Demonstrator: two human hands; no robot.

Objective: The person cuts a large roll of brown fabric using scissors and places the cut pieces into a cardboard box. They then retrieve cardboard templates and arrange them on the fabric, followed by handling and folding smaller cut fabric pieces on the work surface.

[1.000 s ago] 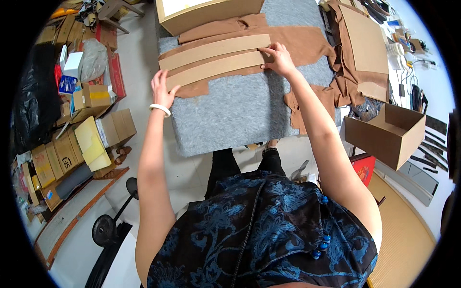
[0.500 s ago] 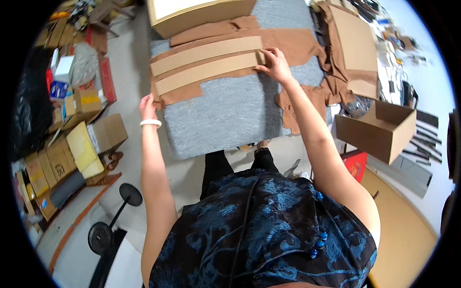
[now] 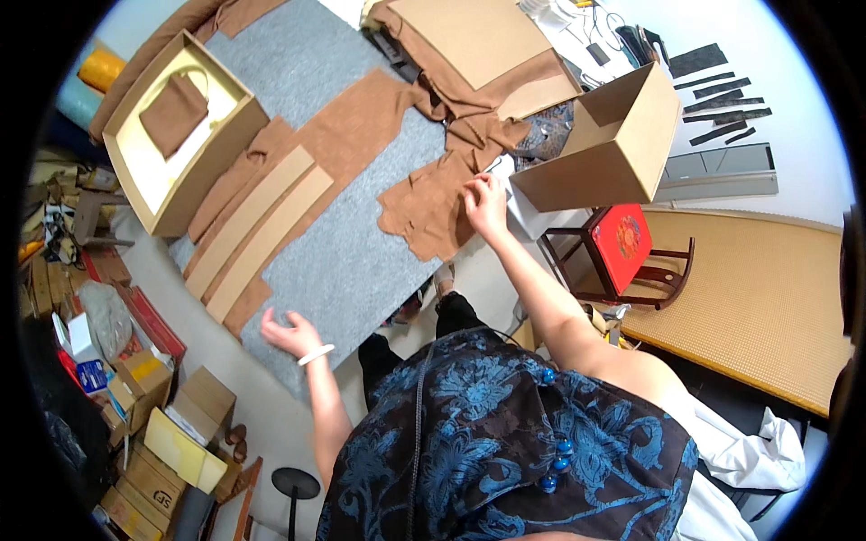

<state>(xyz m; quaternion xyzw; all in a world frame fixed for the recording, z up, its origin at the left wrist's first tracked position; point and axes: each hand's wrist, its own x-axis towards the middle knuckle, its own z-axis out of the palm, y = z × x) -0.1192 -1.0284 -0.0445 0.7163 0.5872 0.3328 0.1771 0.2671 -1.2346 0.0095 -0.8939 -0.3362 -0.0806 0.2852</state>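
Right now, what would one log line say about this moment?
left hand: flat on grey felt | right hand: touching brown fabric piece | cardboard strips: lying on felt

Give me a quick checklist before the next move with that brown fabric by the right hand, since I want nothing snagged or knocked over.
1. Right hand on the brown fabric piece: ok, fingers touch its edge.
2. Left hand steadying the grey felt mat: ok, it rests at the mat's near edge.
3. Fabric lying flat: not ok, it is bunched near the open cardboard box.
4. Two cardboard strips out of the way: ok, they lie apart to the left.
5. Box stable: cannot tell, it sits tilted beside the fabric.
6. Grip firmness: cannot tell.
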